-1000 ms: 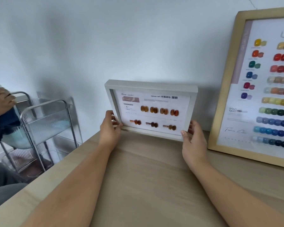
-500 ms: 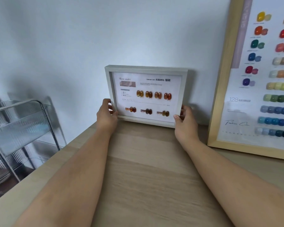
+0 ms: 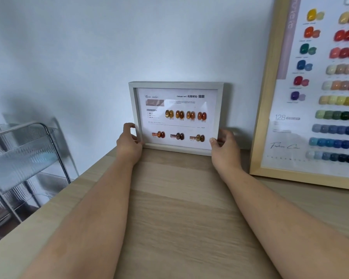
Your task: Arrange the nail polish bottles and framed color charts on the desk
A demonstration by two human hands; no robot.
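At far left, beside the desk edge, a metal-frame cart [image 3: 26, 158] with ribbed translucent panels stands against the white wall [image 3: 89, 47]; it is apart from the desk.

Light wood desk [image 3: 179, 218] fills the lower centre, with both bare forearms reaching across it toward the wall.

Left hand [image 3: 129, 142]: fingers curled around the lower left edge of the small framed chart [image 3: 176, 117], thumb on the front of the frame, gripping it near the bottom corner.

Small framed chart: grey-white frame, standing upright on its bottom edge at the back of the desk, at or very near the wall; whether its back touches the wall cannot be told. White card inside carries a top row of four amber-to-orange sample pairs and a lower row of three darker brown pairs, with small print at the top.

Right hand [image 3: 225, 147]: thumb laid on the front of the frame at the lower right corner, fingers bent behind the right edge. It is slightly blurred, so how firm the grip is cannot be told.

Large framed chart [image 3: 270, 97]: pale wood frame, leaning at far right, cut off by the picture edge. It shows rows of many-coloured samples and the figure "128". It stands just beside the small frame, with a gap of wall between them.
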